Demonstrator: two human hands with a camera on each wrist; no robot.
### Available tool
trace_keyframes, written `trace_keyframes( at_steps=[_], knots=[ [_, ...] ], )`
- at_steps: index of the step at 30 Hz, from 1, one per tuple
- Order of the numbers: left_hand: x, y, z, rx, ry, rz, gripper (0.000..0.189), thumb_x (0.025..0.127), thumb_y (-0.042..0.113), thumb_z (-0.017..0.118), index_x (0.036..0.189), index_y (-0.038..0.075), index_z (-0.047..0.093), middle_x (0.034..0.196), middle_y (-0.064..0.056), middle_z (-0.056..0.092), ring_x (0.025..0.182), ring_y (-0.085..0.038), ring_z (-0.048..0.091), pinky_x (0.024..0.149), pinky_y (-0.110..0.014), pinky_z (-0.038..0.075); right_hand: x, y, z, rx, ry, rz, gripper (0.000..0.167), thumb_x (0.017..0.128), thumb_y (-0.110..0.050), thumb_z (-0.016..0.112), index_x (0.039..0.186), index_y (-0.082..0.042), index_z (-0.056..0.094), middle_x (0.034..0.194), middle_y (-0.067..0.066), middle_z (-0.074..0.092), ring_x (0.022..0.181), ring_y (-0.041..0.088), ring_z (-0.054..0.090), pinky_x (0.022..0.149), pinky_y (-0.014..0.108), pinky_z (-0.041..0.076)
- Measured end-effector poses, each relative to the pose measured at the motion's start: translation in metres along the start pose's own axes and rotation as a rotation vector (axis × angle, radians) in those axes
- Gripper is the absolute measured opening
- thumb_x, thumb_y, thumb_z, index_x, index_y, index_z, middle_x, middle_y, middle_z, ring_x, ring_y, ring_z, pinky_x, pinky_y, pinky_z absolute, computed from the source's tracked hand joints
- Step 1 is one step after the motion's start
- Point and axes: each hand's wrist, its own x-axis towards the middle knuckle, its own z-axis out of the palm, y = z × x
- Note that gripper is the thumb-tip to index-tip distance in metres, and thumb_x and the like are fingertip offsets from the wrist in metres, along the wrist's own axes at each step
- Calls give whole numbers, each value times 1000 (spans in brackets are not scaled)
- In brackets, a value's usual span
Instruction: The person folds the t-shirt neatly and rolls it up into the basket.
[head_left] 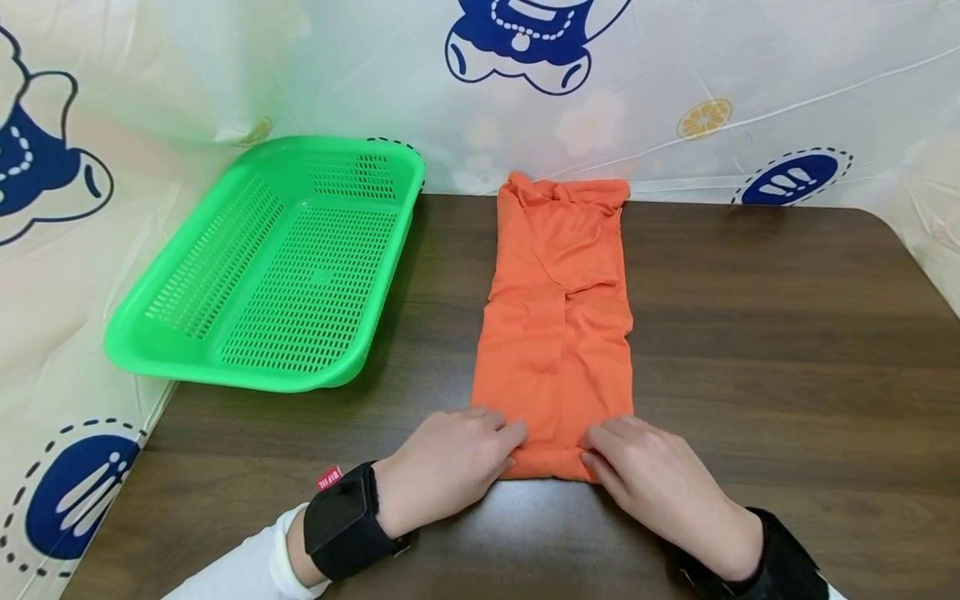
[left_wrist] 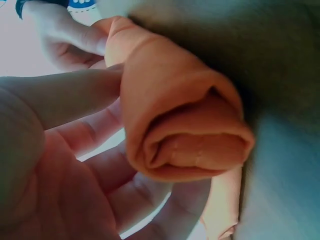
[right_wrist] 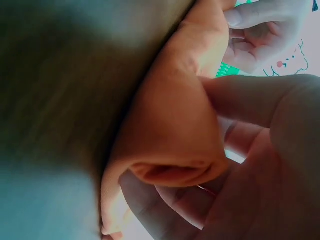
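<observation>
A folded orange garment lies lengthwise on the table in the head view, its near end turned up into a thick roll. My left hand holds the left end of this roll. In the left wrist view the layered roll end shows between the thumb and the curled fingers. On the other side, my right hand grips the right end, with its thumb on the near face and fingers around the far side. The right wrist view shows the rolled cloth against that thumb.
A green perforated basket stands left of the garment, with nothing in it. The dark wooden table extends to the right. A white printed plastic sheet hangs behind the table and covers the left side.
</observation>
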Motion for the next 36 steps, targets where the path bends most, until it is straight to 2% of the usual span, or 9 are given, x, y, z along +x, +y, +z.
trace_keyframes(
  at_steps=[5, 9, 13, 15, 21, 25, 31, 36],
  knots=[
    [0, -2, -3, -81, -73, -25, 10, 86, 21, 56, 78, 19, 52, 58, 9, 36, 50, -7, 36, 41, -21, 29, -2, -1, 2, 11, 6, -39, 20, 78, -18, 65, 70, -25, 48, 64, -19, 34, 60, 1, 36, 48, 16, 32],
    [1, -3, -3, -102, -92, -41, 11, 87, 22, 56, 77, 19, 52, 58, 10, 37, 49, -7, 36, 39, -22, 29, -1, -2, 2, -18, 39, -73, 13, 76, -16, 67, 81, -19, 55, 75, -13, 46, 68, 6, 40, 56, 21, 37],
    [1, -4, -2, -104, -87, -45, 12, 87, 24, 55, 76, 21, 51, 57, 10, 36, 48, -7, 36, 38, -22, 27, 0, -4, 2, -52, 24, -137, 10, 79, -12, 62, 81, -18, 54, 79, -8, 44, 69, 12, 36, 61, 26, 29],
    [1, -4, -1, -87, -72, -48, 15, 87, 23, 55, 74, 21, 49, 56, 10, 35, 47, -7, 34, 37, -22, 26, 0, -6, 2, -66, 10, -166, 11, 78, -11, 61, 79, -19, 54, 79, -7, 43, 68, 13, 34, 60, 26, 25],
    [1, -3, 1, -31, -27, -50, 19, 87, 24, 56, 70, 20, 47, 56, 9, 33, 46, -7, 32, 37, -22, 25, 1, -8, 3, -65, 11, -196, 14, 73, -12, 63, 81, -20, 55, 82, -8, 44, 68, 11, 34, 58, 24, 24],
    [0, 0, 1, 33, 8, -51, 15, 87, 22, 55, 75, 18, 47, 62, 8, 33, 50, -9, 32, 39, -22, 24, 1, -8, 3, -68, 15, -202, 12, 74, -14, 62, 81, -20, 54, 83, -8, 44, 68, 10, 33, 58, 24, 24],
    [-2, 10, 0, 210, 39, 31, 6, 87, 19, 55, 83, 18, 51, 72, 3, 35, 62, -13, 30, 50, -24, 24, 0, -8, 5, -78, -44, -184, 10, 77, -20, 62, 85, -21, 55, 87, -8, 45, 70, 10, 35, 60, 24, 25],
    [-3, 17, -3, 224, 85, 66, 13, 85, 18, 59, 77, 17, 49, 69, 4, 29, 62, -12, 22, 52, -23, 20, -1, -8, 5, -88, -70, -178, 18, 76, -30, 67, 87, -21, 55, 89, -8, 46, 72, 11, 37, 60, 25, 28]
  ],
)
